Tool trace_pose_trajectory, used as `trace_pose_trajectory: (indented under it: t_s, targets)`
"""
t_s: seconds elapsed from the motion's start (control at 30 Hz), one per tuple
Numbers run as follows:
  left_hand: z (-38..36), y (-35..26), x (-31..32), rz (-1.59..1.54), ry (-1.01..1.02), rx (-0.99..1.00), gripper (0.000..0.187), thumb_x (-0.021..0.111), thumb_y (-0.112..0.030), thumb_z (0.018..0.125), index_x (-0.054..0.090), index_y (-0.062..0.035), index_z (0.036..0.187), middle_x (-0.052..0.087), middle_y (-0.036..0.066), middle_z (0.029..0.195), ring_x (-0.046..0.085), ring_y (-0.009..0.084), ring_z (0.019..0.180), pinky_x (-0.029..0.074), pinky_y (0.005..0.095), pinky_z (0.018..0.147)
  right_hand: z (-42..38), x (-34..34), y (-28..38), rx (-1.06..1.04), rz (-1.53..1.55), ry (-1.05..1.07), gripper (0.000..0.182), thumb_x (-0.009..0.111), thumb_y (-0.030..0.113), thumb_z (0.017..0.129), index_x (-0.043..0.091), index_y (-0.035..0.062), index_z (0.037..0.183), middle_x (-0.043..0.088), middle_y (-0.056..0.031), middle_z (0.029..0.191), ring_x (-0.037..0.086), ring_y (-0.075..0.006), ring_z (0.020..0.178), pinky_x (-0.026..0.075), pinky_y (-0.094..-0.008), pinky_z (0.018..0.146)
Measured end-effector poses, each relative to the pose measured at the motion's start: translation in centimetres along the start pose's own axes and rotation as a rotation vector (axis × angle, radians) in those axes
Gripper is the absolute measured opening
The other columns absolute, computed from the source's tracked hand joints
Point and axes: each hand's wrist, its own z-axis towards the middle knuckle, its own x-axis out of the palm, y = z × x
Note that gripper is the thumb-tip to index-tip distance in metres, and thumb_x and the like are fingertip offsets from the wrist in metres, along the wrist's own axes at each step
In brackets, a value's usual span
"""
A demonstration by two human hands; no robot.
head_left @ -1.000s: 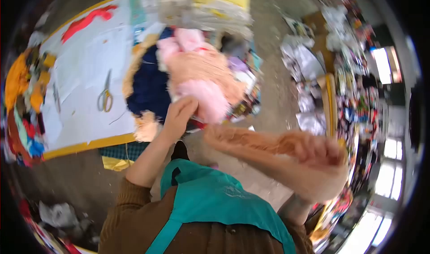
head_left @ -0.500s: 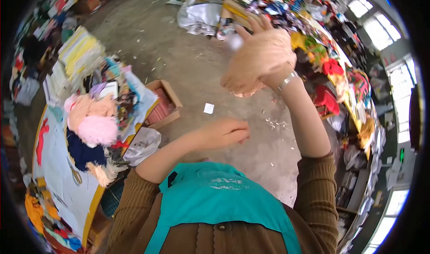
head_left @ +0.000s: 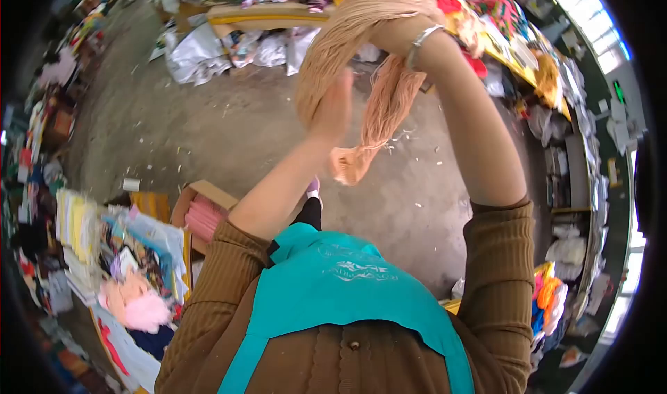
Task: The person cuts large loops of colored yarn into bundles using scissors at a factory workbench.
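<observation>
Both arms reach far, bent at the elbows, the hands near each other.
The right arm [head_left: 479, 126] is extended farther, its bare forearm slanting left from an elbow at the right side to a raised right wrist [head_left: 435, 52]; beyond it the right hand [head_left: 399, 34] points left, partly covered, its fingers out of sight, so their grip cannot be told. The left arm [head_left: 283, 182] angles far and right from an elbow held out at the left, forearm bare. The left hand [head_left: 335, 105], nearer and to the left of the right one, is blurred, fingers directed far; their exact bend is unclear.
</observation>
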Motion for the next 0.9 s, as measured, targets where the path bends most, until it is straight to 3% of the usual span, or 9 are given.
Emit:
trace_pose_trajectory:
  t_s: [0.07,0.23,0.33,0.47,0.57,0.67,0.77,0.83,0.9]
  targets:
    - [2.0,3.4,0.6,-0.133,0.144,-0.155,0.052,0.043,-0.038,0.1,0.046,0.0014,0.134,0.047,0.019,0.14,0.039,0.0285,0.133,0.027,0.0397,0.111,-0.3,5.5,-8.4,-0.023,-0.005,-0.087,0.032,0.06,0.032,0.084,0.063,0.007,0.103,0.066,-0.0147,0.102,0.06,-0.0286,0.098,0.045,-0.0403,0.086]
    - [7.4,18.4,-3.3,0.493,-0.262,0.14,0.055,0.05,-0.033,0.098,0.037,-0.0023,0.142,0.033,0.019,0.149,0.029,0.0319,0.14,0.027,0.0432,0.114,-5.2,13.5,-25.2,0.397,-0.225,-0.02,0.057,0.06,0.024,0.085,0.047,0.0103,0.139,0.047,-0.0115,0.142,0.045,-0.0292,0.13,0.039,-0.037,0.105]
    - [14.0,16.0,-1.0,0.603,-0.115,0.213,0.059,0.055,-0.026,0.095,0.033,-0.0047,0.145,0.025,0.018,0.153,0.026,0.0337,0.142,0.027,0.044,0.114,-14.5,24.3,-33.1,0.386,0.109,-0.002,0.061,0.064,0.02,0.085,0.044,0.0124,0.141,0.046,-0.0162,0.141,0.044,-0.0339,0.13,0.038,-0.0386,0.108]
    - [22.2,12.3,5.8,0.468,0.195,0.264,0.052,0.055,-0.021,0.095,0.037,-0.0103,0.143,0.026,0.017,0.152,0.031,0.0341,0.139,0.029,0.0417,0.112,-19.8,30.6,-33.2,1.038,0.585,-0.148,0.055,0.061,0.018,0.092,0.042,0.013,0.143,0.045,-0.0137,0.143,0.041,-0.0271,0.134,0.037,-0.0353,0.109]
    - [26.6,12.0,13.7,0.529,0.203,0.396,0.046,0.052,-0.019,0.097,0.04,-0.0055,0.139,0.032,0.019,0.149,0.034,0.0331,0.138,0.031,0.0407,0.111,-21.2,36.5,-34.5,1.231,1.707,-0.916,0.056,0.06,0.016,0.092,0.041,0.0135,0.145,0.047,-0.0164,0.141,0.046,-0.0229,0.129,0.039,-0.034,0.107]
    - [26.6,10.8,23.2,0.493,0.449,0.703,0.047,0.054,-0.016,0.093,0.042,-0.0059,0.137,0.034,0.018,0.147,0.034,0.0356,0.137,0.032,0.0432,0.111,-14.9,33.6,-35.1,1.276,0.626,-0.103,0.055,0.061,0.016,0.09,0.045,0.0111,0.142,0.059,-0.0149,0.128,0.056,-0.02,0.117,0.044,-0.0336,0.101]
    - [30.7,14.1,27.8,0.656,0.679,0.85,0.041,0.056,-0.02,0.092,0.051,-0.0068,0.131,0.045,0.018,0.138,0.041,0.0363,0.131,0.036,0.0434,0.108,-20.4,40.8,-43.0,1.098,1.131,-0.538,0.047,0.059,0.017,0.09,0.051,0.0081,0.136,0.064,-0.0148,0.121,0.059,-0.0214,0.113,0.044,-0.0343,0.1]
    - [35.7,20.1,27.1,0.963,0.679,0.519,0.042,0.053,-0.025,0.094,0.05,-0.006,0.132,0.046,0.019,0.138,0.04,0.0365,0.131,0.034,0.0402,0.11,-25.3,41.2,-46.7,1.207,0.975,-0.166,0.039,0.056,0.021,0.092,0.057,0.0078,0.129,0.07,-0.0127,0.109,0.055,-0.0221,0.122,0.04,-0.0329,0.106]
    - [37.0,24.7,30.5,0.799,0.629,0.436,0.044,0.05,-0.027,0.097,0.047,-0.0062,0.136,0.045,0.018,0.14,0.038,0.0339,0.134,0.031,0.0378,0.112,-26.8,42.7,-50.5,0.88,0.579,-0.104,0.047,0.056,0.023,0.09,0.053,0.0113,0.135,0.059,-0.005,0.132,0.039,-0.0212,0.137,0.029,-0.0333,0.114]
